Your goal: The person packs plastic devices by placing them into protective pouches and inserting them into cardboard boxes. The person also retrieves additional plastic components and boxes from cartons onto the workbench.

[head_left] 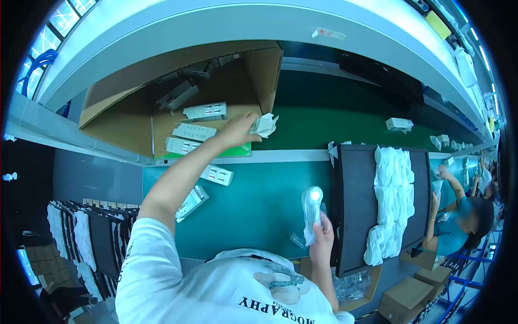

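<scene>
Watching remotely, I see the left hand [237, 131] with its fingers clamped on a small white box [264, 125], flaps splayed, by the open carton [263, 75]; the right hand [322, 236] grips a wrapped item [312, 208] over the desk [259, 210]. I'd keep both holds light, sparing flaps and wrapping.

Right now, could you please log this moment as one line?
Left hand: holds white carton, flaps out | right hand: holds plastic-wrapped item | cardboard box: contains more cartons

Green worktop [259, 208] and pale beam [216, 29], bright windows [63, 19] far left, strip lights [483, 58] far right
</scene>
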`<act>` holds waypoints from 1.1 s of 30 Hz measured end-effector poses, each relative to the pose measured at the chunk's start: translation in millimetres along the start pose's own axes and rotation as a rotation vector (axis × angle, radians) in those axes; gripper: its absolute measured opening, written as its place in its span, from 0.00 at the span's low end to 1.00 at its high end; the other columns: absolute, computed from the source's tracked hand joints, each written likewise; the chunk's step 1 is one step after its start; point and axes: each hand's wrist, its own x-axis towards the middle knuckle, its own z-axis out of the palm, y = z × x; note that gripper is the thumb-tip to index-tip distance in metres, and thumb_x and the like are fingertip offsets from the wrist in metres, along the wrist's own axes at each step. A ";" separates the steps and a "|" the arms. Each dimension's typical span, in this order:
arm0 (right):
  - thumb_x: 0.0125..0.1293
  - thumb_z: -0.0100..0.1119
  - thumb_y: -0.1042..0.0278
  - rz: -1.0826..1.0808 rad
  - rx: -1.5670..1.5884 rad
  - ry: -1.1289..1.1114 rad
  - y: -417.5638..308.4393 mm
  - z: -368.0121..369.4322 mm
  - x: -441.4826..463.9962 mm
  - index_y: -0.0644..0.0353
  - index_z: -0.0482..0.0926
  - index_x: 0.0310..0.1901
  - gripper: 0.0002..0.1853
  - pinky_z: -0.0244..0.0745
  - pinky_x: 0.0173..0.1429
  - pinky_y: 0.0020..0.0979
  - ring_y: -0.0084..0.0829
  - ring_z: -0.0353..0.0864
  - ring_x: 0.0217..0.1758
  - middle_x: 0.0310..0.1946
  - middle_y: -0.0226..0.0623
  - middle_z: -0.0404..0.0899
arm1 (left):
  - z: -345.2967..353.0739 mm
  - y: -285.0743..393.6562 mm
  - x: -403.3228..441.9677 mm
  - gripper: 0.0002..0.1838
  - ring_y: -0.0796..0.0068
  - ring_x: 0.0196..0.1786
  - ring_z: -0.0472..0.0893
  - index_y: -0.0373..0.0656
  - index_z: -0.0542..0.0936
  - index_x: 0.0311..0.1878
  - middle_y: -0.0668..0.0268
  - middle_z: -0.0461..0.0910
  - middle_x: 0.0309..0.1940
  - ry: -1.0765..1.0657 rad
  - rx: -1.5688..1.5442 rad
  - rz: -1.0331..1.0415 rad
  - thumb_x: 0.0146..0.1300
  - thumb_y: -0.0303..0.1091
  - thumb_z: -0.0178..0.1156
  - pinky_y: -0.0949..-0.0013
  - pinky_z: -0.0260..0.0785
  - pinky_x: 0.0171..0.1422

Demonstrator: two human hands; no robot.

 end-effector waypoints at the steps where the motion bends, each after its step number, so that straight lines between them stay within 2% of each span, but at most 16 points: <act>1: 0.64 0.60 0.67 -0.032 -0.039 -0.036 -2.8 1.9 1.2 0.70 0.64 0.63 0.28 0.75 0.56 0.33 0.32 0.79 0.50 0.53 0.42 0.75 | 0.9 11.3 -20.7 0.32 0.54 0.61 0.71 0.43 0.70 0.60 0.56 0.70 0.59 -0.005 0.002 -0.005 0.52 0.40 0.68 0.57 0.64 0.63; 3: 0.64 0.60 0.66 -0.062 -0.039 -0.084 -25.5 15.0 3.8 0.70 0.64 0.63 0.29 0.75 0.55 0.34 0.32 0.80 0.49 0.53 0.43 0.75 | 8.4 31.8 -67.1 0.39 0.52 0.56 0.73 0.37 0.70 0.59 0.54 0.73 0.51 0.018 -0.378 0.008 0.46 0.47 0.73 0.60 0.67 0.59; 4: 0.64 0.61 0.66 -0.096 -0.041 -0.126 -40.2 24.5 3.2 0.69 0.64 0.64 0.29 0.76 0.54 0.35 0.33 0.80 0.48 0.53 0.44 0.75 | 13.2 42.3 -89.4 0.39 0.52 0.56 0.73 0.37 0.70 0.59 0.54 0.73 0.51 0.012 -0.377 -0.002 0.46 0.47 0.73 0.60 0.67 0.59; 6: 0.64 0.60 0.66 -0.198 0.029 -0.285 -64.6 42.1 2.8 0.69 0.64 0.64 0.29 0.78 0.52 0.36 0.35 0.81 0.47 0.53 0.45 0.74 | 25.7 64.6 -129.3 0.41 0.51 0.52 0.75 0.33 0.70 0.56 0.52 0.74 0.46 0.079 -0.301 0.100 0.43 0.48 0.75 0.57 0.68 0.57; 7: 0.64 0.60 0.66 -0.182 0.027 -0.277 -76.3 53.6 -2.1 0.69 0.64 0.64 0.29 0.78 0.52 0.36 0.35 0.81 0.47 0.53 0.45 0.74 | 30.9 76.2 -146.5 0.41 0.51 0.52 0.75 0.33 0.70 0.56 0.52 0.74 0.46 0.066 -0.308 0.090 0.43 0.48 0.75 0.57 0.68 0.57; 9: 0.65 0.59 0.68 -0.258 -0.045 -0.367 -89.6 79.6 -10.2 0.69 0.64 0.63 0.28 0.77 0.54 0.35 0.35 0.79 0.52 0.54 0.46 0.73 | 35.8 98.9 -170.7 0.42 0.51 0.51 0.75 0.33 0.70 0.56 0.51 0.73 0.46 0.100 -0.137 0.118 0.42 0.48 0.75 0.57 0.68 0.56; 15: 0.65 0.58 0.71 -0.301 -0.292 -0.379 -81.3 94.1 -44.0 0.67 0.66 0.62 0.25 0.71 0.60 0.32 0.32 0.73 0.58 0.56 0.44 0.72 | 57.7 141.8 -215.5 0.41 0.51 0.47 0.76 0.33 0.72 0.54 0.51 0.75 0.44 0.234 0.069 0.161 0.40 0.49 0.76 0.56 0.69 0.55; 19: 0.64 0.58 0.71 -0.383 -0.495 -0.416 -83.1 95.5 -72.4 0.66 0.67 0.62 0.24 0.67 0.63 0.30 0.30 0.71 0.60 0.57 0.41 0.71 | 79.6 150.3 -227.5 0.37 0.51 0.48 0.77 0.35 0.73 0.52 0.53 0.76 0.45 0.106 0.071 0.123 0.42 0.50 0.74 0.57 0.70 0.53; 21: 0.64 0.59 0.71 -0.418 -0.652 -0.492 -78.3 94.3 -79.6 0.66 0.68 0.61 0.24 0.65 0.64 0.29 0.30 0.71 0.59 0.57 0.41 0.71 | 89.3 156.9 -228.9 0.38 0.50 0.48 0.77 0.35 0.73 0.53 0.52 0.76 0.46 -0.107 -0.126 0.117 0.44 0.51 0.74 0.56 0.70 0.54; 22: 0.64 0.59 0.71 -0.413 -0.650 -0.485 -77.0 89.7 -81.4 0.66 0.68 0.61 0.24 0.65 0.64 0.29 0.30 0.71 0.59 0.57 0.41 0.71 | 93.7 159.3 -231.6 0.38 0.50 0.49 0.77 0.34 0.73 0.53 0.51 0.76 0.47 -0.218 -0.225 0.112 0.44 0.51 0.73 0.55 0.70 0.54; 23: 0.64 0.58 0.71 -0.379 -0.555 -0.489 -76.4 83.2 -79.9 0.66 0.68 0.61 0.24 0.66 0.63 0.30 0.30 0.72 0.59 0.57 0.41 0.71 | 98.4 157.9 -234.8 0.38 0.50 0.49 0.77 0.34 0.73 0.53 0.51 0.76 0.47 -0.226 -0.228 0.112 0.44 0.51 0.73 0.55 0.70 0.54; 25: 0.65 0.58 0.71 -0.310 -0.366 -0.495 -76.8 69.4 -75.6 0.66 0.67 0.62 0.24 0.67 0.63 0.31 0.32 0.74 0.58 0.57 0.42 0.72 | 106.8 147.7 -243.2 0.39 0.50 0.49 0.77 0.35 0.72 0.55 0.50 0.77 0.47 -0.134 -0.265 0.102 0.44 0.51 0.74 0.57 0.70 0.54; 26: 0.65 0.58 0.71 -0.302 -0.366 -0.495 -80.0 62.5 -74.9 0.66 0.67 0.62 0.24 0.67 0.63 0.31 0.32 0.74 0.58 0.57 0.42 0.72 | 109.5 145.1 -247.8 0.40 0.50 0.50 0.77 0.35 0.72 0.55 0.49 0.77 0.47 -0.085 -0.284 0.093 0.44 0.51 0.74 0.58 0.70 0.54; 29: 0.66 0.57 0.71 -0.134 -0.032 -0.402 -95.8 47.1 -71.5 0.67 0.65 0.62 0.24 0.70 0.61 0.34 0.35 0.77 0.55 0.56 0.44 0.72 | 105.4 148.7 -255.4 0.40 0.50 0.49 0.77 0.34 0.73 0.55 0.49 0.77 0.47 -0.003 -0.305 0.027 0.44 0.52 0.74 0.58 0.71 0.53; 33: 0.67 0.56 0.71 -0.176 -0.176 -0.410 -68.7 39.0 -67.6 0.68 0.64 0.63 0.24 0.72 0.60 0.36 0.37 0.79 0.53 0.56 0.44 0.72 | 100.3 161.7 -253.0 0.41 0.50 0.51 0.77 0.35 0.72 0.57 0.50 0.77 0.48 0.009 -0.238 -0.010 0.45 0.54 0.72 0.57 0.70 0.54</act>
